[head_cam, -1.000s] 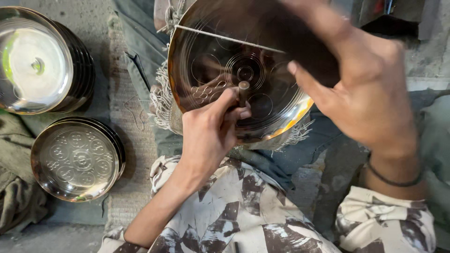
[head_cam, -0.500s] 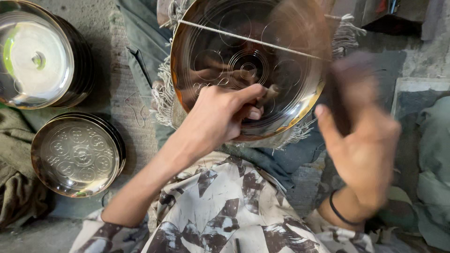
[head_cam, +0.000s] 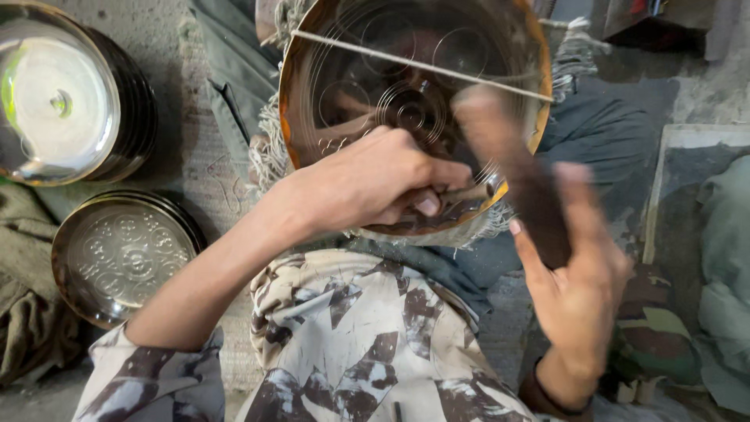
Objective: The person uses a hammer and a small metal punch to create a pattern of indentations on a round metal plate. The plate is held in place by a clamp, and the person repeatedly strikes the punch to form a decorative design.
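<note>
A large round shiny brass plate (head_cam: 367, 70) with engraved circles lies on frayed cloth in my lap, with a thin cord stretched across it. My left hand (head_cam: 375, 184) rests on its lower rim, pinching a short metal punch (head_cam: 466, 192) against the surface. My right hand (head_cam: 574, 273) grips a dark wooden mallet (head_cam: 516, 160), blurred with motion, just right of the punch over the plate's right side.
At upper left sits a stack of shiny round plates (head_cam: 55, 101). Below it lies an engraved plate (head_cam: 117, 254) on another stack. A crumpled olive cloth (head_cam: 27, 312) is at far left. Grey fabric and a concrete slab edge (head_cam: 672, 148) are at right.
The right hand dropped from above the plate to its right side, then brought the mallet in toward the punch. The left hand slid lower and rightward on the plate.
</note>
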Demonstrator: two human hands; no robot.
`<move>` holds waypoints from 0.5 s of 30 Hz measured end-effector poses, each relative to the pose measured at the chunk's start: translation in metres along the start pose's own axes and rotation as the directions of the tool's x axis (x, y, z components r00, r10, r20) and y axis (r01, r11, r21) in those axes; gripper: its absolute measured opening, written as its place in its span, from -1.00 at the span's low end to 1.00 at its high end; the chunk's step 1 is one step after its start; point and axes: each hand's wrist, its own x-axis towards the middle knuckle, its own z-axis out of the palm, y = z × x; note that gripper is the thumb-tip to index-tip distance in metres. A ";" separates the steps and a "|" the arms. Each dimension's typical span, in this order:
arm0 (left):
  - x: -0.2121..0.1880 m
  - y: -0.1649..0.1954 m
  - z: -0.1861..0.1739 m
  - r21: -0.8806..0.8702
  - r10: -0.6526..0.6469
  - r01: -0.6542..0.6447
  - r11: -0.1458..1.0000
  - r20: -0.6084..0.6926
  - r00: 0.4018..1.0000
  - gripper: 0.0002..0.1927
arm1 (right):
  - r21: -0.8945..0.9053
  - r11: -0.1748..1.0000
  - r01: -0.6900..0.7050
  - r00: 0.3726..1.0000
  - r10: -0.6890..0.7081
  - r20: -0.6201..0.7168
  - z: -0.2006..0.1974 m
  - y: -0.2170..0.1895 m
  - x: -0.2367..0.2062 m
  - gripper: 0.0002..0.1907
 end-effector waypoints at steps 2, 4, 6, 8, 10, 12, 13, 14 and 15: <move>0.000 0.000 -0.001 0.006 -0.009 0.009 1.000 0.057 0.998 -0.55 | 0.006 0.997 -0.079 0.997 0.079 -0.022 0.005 -0.004 -0.005 -0.37; 0.002 0.000 -0.004 0.050 -0.096 0.088 0.995 0.176 0.980 -0.58 | 0.096 0.977 -0.192 0.979 0.197 -0.047 0.011 -0.006 -0.011 -0.35; 0.005 0.001 -0.006 0.047 0.016 -0.024 0.999 0.160 0.987 -0.50 | 0.267 0.912 -0.311 0.935 0.344 -0.085 0.017 -0.006 -0.019 -0.28; 0.004 0.004 -0.007 0.023 0.035 -0.039 0.999 0.157 0.987 -0.48 | 0.096 0.981 -0.170 0.985 0.171 -0.011 0.018 -0.004 -0.025 -0.32; 0.001 0.005 -0.010 0.014 -0.011 0.008 1.000 0.186 0.983 -0.52 | 0.013 0.996 -0.085 0.996 0.085 0.012 0.017 -0.001 -0.027 -0.31; -0.007 0.005 -0.012 -0.042 -0.066 0.066 0.997 0.017 0.998 -0.58 | -0.010 0.998 -0.066 0.996 0.065 -0.059 0.015 0.002 -0.025 -0.27; -0.014 0.007 -0.008 -0.092 -0.112 0.106 0.990 -0.061 0.992 -0.61 | 0.046 0.992 -0.120 0.989 0.124 -0.075 0.014 0.003 -0.023 -0.31; -0.020 0.010 -0.002 -0.118 -0.105 0.084 0.989 -0.179 0.978 -0.61 | 0.102 0.978 -0.181 0.978 0.190 -0.082 0.014 0.004 -0.020 -0.34; -0.025 0.010 0.005 -0.130 -0.088 0.051 0.990 -0.298 0.951 -0.61 | 0.184 0.955 -0.234 0.963 0.253 -0.089 0.013 0.005 -0.016 -0.34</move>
